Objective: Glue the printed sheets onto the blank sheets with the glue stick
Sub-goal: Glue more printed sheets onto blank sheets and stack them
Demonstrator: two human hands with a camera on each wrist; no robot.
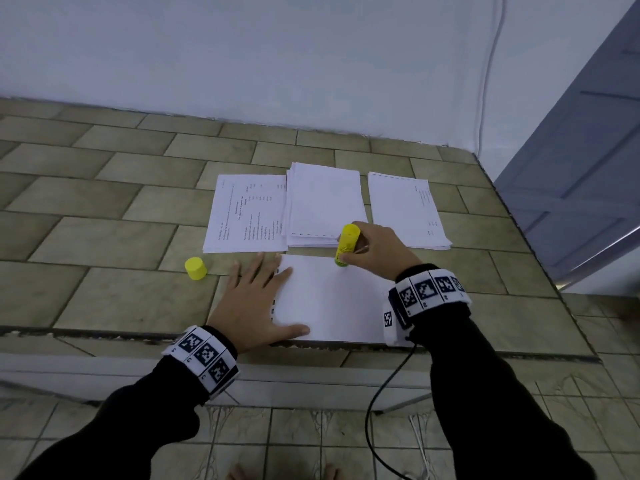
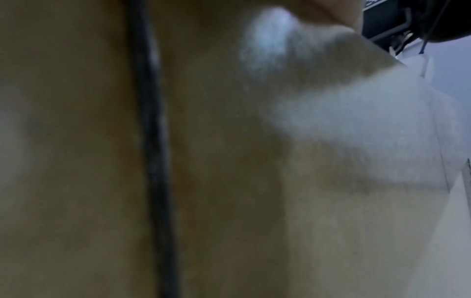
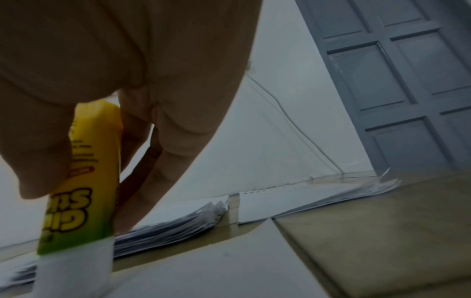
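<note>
A right hand (image 1: 375,249) grips a yellow glue stick (image 1: 346,244) near upright, tip down on a blank sheet's (image 1: 332,299) far edge; the left hand (image 1: 254,299), fingers spread flat, presses the sheet's left side.

Likely a room in a home: an olive-tiled masonry bench (image 1: 104,188) against a plain white plastered wall (image 1: 242,46), a grey panelled door (image 1: 581,161), matching tiled floor (image 1: 277,441).

We see a tiled tabletop (image 1: 104,244) against a white wall (image 1: 242,46), a grey panelled door (image 1: 581,174) at right, a black cable (image 1: 384,403) hanging over the tiled floor (image 1: 311,441).
</note>
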